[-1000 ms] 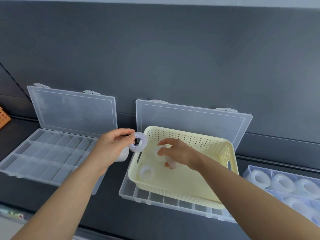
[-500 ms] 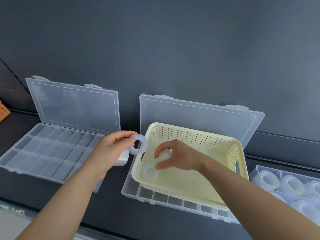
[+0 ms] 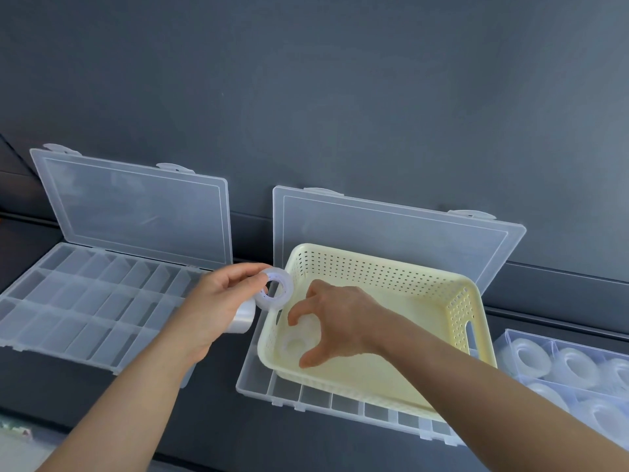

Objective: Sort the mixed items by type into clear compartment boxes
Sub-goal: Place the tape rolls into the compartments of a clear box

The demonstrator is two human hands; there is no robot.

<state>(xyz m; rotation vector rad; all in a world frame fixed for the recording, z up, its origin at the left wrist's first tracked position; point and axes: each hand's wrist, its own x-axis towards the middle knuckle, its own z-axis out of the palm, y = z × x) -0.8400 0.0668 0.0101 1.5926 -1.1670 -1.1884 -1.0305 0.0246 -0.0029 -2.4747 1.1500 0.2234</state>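
- L hand [image 3: 218, 303] pinched small tape roll [image 3: 274, 290] by basket [image 3: 384, 263] rim, 2nd roll [image 3: 241, 320] tucked under palm; prob. batching for one trip.
- R hand [image 3: 337, 323] spread wide over loose roll [image 3: 295, 345] on basket floor, no grip seen.

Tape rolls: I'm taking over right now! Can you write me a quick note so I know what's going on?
Hands: the left hand pinches one tape roll and has a second roll tucked against its palm, just left of the yellow basket. The right hand is inside the basket, fingers curled over the loose rolls; I cannot tell if it grips one.
Places: the basket sits on the open middle box.
Done: the right box already holds rolls.
Left: the basket's rolls and the two in hand need compartments; the open left box shows none.
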